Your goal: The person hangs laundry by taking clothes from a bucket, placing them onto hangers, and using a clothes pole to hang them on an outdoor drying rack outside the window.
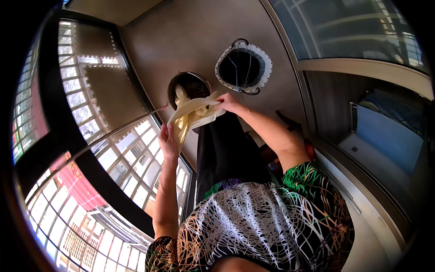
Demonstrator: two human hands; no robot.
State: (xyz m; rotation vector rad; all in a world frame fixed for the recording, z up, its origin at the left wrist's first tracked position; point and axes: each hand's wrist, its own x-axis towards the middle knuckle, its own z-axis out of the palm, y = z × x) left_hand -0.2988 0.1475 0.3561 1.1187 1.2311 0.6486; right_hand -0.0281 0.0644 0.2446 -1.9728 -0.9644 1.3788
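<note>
A pale yellow cloth garment (195,108) hangs stretched between my two hands in front of my legs. My left hand (167,137) grips its lower left edge. At the upper right, my right hand (229,102) pinches another edge between thumb and fingers. Part of the fabric droops over a round, dark-bottomed container (175,80) on the floor; whether it touches the inside I cannot tell. Beyond my right hand stands a basket (268,66) with a pale rim, a dark inside, two dark handles and thin cords across its mouth.
A thin pole (125,128) crosses the left side in front of a barred window (136,146). Sliding-door track (302,91) runs along the right, with a blue panel (389,132) beyond it. Dark and red objects (307,149), partly hidden by my right arm, lie beside my legs.
</note>
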